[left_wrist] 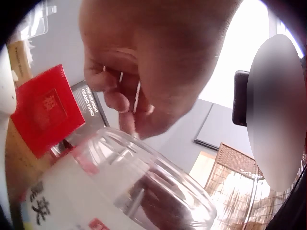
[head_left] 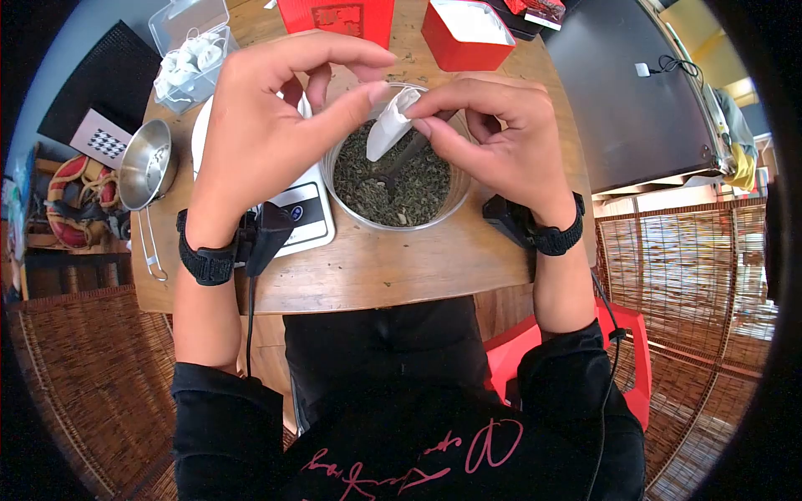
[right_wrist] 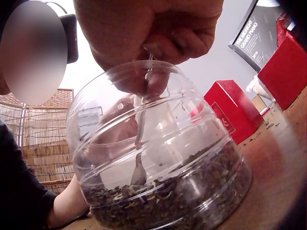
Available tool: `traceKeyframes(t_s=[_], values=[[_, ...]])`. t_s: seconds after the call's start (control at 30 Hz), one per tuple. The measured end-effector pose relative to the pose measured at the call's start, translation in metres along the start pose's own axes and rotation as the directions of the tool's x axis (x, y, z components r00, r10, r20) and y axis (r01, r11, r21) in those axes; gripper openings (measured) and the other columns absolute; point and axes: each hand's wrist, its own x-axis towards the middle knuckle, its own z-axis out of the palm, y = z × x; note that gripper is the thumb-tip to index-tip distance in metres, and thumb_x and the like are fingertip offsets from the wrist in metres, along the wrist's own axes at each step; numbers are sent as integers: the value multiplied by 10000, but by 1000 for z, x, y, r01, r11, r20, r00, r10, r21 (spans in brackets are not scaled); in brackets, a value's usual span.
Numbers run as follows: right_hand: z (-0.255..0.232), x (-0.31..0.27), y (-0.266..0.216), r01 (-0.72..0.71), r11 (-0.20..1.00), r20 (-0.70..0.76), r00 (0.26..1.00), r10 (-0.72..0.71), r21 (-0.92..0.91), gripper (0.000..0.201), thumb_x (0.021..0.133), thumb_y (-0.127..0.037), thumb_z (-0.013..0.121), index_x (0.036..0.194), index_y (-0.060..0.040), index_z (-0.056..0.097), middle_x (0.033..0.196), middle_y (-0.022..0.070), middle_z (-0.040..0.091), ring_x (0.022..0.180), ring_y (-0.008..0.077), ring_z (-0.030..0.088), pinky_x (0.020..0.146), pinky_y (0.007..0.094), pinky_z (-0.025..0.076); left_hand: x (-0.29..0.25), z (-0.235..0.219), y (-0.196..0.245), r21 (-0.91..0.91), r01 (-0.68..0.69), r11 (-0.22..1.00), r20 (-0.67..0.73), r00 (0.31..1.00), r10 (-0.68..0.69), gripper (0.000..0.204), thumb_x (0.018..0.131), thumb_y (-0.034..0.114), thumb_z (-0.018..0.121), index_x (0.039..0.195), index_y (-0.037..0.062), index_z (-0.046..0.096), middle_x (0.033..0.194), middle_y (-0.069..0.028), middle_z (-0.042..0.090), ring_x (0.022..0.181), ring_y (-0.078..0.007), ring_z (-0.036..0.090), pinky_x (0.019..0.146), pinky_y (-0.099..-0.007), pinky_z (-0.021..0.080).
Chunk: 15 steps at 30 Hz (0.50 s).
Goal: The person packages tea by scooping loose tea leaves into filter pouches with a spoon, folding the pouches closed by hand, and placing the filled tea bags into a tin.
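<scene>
My right hand [head_left: 510, 125] pinches the edge of a small white filter bag [head_left: 388, 129] between thumb and index finger. The same hand holds the handle of a metal spoon [right_wrist: 139, 170], whose bowl rests in dried leaves. Those dark green leaves [head_left: 368, 196] fill the lower part of a clear plastic jar [right_wrist: 192, 177]. Beside the bag's mouth is my left hand [head_left: 267, 125], its thumb and index fingertips apart. From the left wrist, this hand [left_wrist: 153, 72] shows above the jar's rim [left_wrist: 158, 158], the other fingers bent.
A white scale [head_left: 309, 221] stands left of the jar. Farther left are a metal pan [head_left: 146, 163] and a clear box [head_left: 221, 71] of white bags. Red boxes [head_left: 468, 42] stand behind the jar, with leaf crumbs scattered nearby. A red chair [head_left: 631, 351] is below right.
</scene>
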Motion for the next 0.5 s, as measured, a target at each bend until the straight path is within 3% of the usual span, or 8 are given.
traceKeyframes(t_s=[0.03, 0.1, 0.2, 0.43, 0.5], values=[[0, 0, 0, 3, 1000, 2, 1000, -3, 4, 146, 789, -64, 753, 930, -72, 791, 762, 35, 722, 501, 67, 449, 468, 238, 339, 1, -1, 0, 1, 1, 1000, 1, 1000, -1, 239, 828, 77, 793, 1066, 80, 789, 856, 38, 692, 657, -32, 479, 560, -204, 356], [0, 0, 0, 3, 1000, 9, 1000, -3, 4, 147, 790, -62, 752, 931, -72, 791, 767, 36, 724, 506, 64, 458, 470, 237, 341, 2, -2, 0, 21, -179, 984, 73, 982, 177, 262, 801, 68, 796, 1062, 87, 788, 907, 20, 678, 669, -48, 476, 558, -208, 351], [0, 1, 0, 18, 1000, 16, 1000, -18, 1, 148, 792, -56, 750, 934, -71, 792, 774, 37, 727, 512, 60, 472, 470, 235, 344, 1, -1, -6, -5, -189, 982, 139, 972, 188, 276, 783, 72, 790, 1058, 91, 787, 929, 9, 671, 679, -59, 479, 557, -212, 347], [-1, 1, 0, 7, 1000, 25, 1000, -7, 3, 148, 794, -45, 749, 932, -75, 795, 766, 30, 723, 513, 56, 474, 471, 235, 342, 2, -3, -1, 137, -126, 983, 78, 990, 116, 295, 758, 51, 763, 1048, 100, 786, 896, 6, 668, 676, -65, 495, 556, -221, 344], [-1, 0, 1, 2, 1000, 29, 1000, -2, -4, 149, 793, -46, 752, 932, -75, 794, 759, 26, 718, 511, 56, 469, 471, 236, 342, 2, -3, -5, 96, -246, 964, 84, 967, 239, 290, 766, 50, 756, 1051, 99, 784, 900, 7, 677, 659, -65, 491, 544, -224, 341]])
